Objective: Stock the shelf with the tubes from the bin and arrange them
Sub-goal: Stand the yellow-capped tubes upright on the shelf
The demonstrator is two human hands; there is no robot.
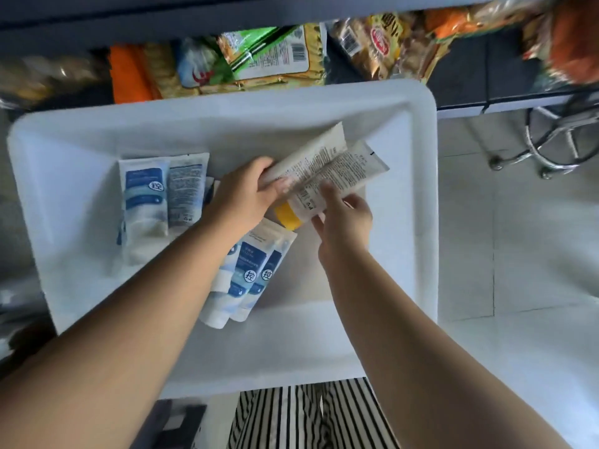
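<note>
A large white bin [421,196] stands on the floor below me. Over its middle, my left hand [241,196] grips a white tube [311,153] with small print. My right hand [343,218] pinches a second white tube [343,176] with a yellow cap [287,215], lying right beside the first. On the bin's bottom lie blue-and-white tubes: two at the left [146,202] and a group [249,277] under my left forearm.
A dark shelf [470,69] runs across the top, holding snack bags [272,56] in orange, green and yellow. A chrome stool base [557,137] stands on the pale tiled floor [518,254] at the right. Striped trousers [308,416] show at the bottom.
</note>
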